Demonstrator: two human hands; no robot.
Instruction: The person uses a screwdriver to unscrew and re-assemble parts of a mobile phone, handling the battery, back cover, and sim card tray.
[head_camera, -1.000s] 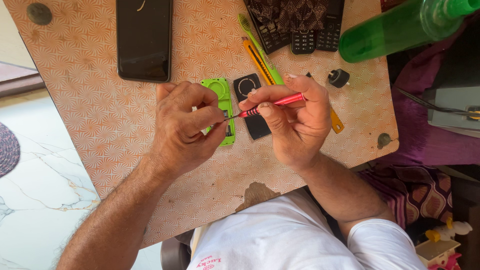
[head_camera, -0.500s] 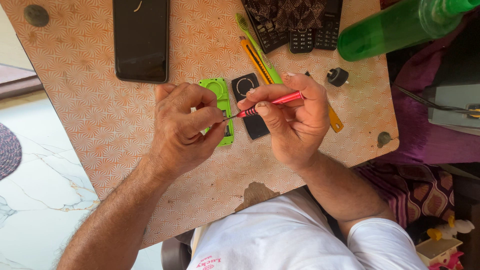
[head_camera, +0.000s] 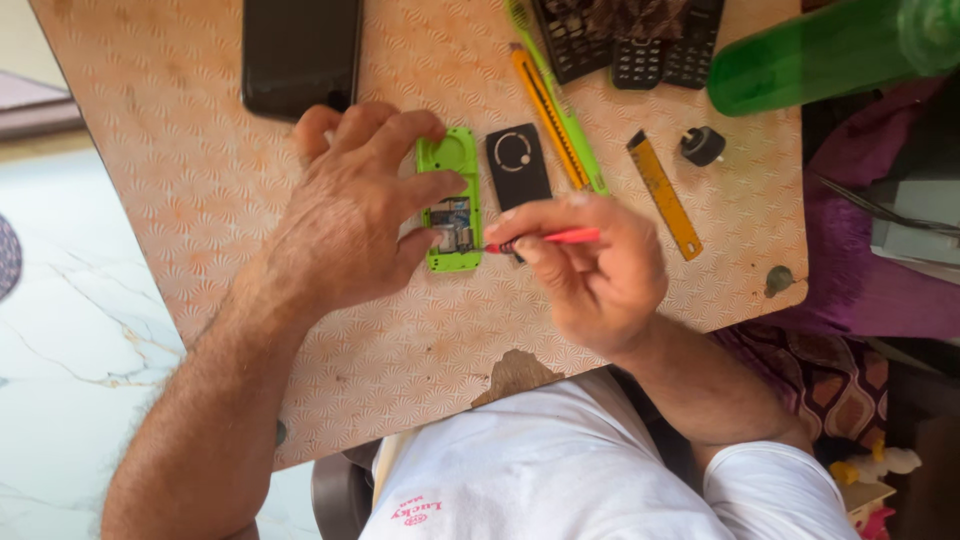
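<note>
Midway along the patterned table (head_camera: 180, 150), a left hand (head_camera: 350, 215) pins down a small green phone body (head_camera: 450, 200), its back open and circuitry showing, fingers wrapped over its upper end and side. Just beside it, the right hand (head_camera: 590, 270) pinches a red-handled screwdriver (head_camera: 545, 238), tip touching the phone's lower end. A black back cover (head_camera: 518, 165) lies immediately right of the phone. Toward the far edge rest a dark smartphone (head_camera: 300, 50), a yellow utility knife (head_camera: 548, 118), black keypads (head_camera: 660, 55) and a green bottle (head_camera: 820, 50).
</note>
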